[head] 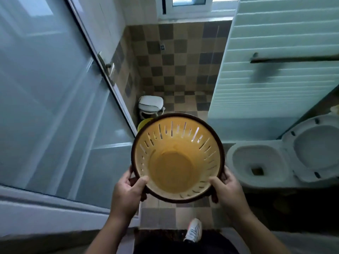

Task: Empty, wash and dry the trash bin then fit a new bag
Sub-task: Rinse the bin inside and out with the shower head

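Hands hold the yellow trash bin (177, 160) level at the bathroom threshold, mouth up toward the camera. The left hand (128, 189) grips the dark rim on the near-left, thumb hooked inside the wall; the right hand (226, 189) clamps the near-right rim the same way. Gripping at two opposite points keeps the light, slotted bin steady and lets the person look straight down into it. Inside, no bag or rubbish shows, so the emptying looks done and the washing seems to be the step ahead. The bin hangs over the checkered floor tiles (176, 70), just left of the toilet (256, 162), whose seat is raised. Beyond its far rim stand a small white pedal bin (150, 103) and something yellow, mostly hidden. A glass door (55, 107) stands at left, and a white shoe (193, 230) steps forward below.
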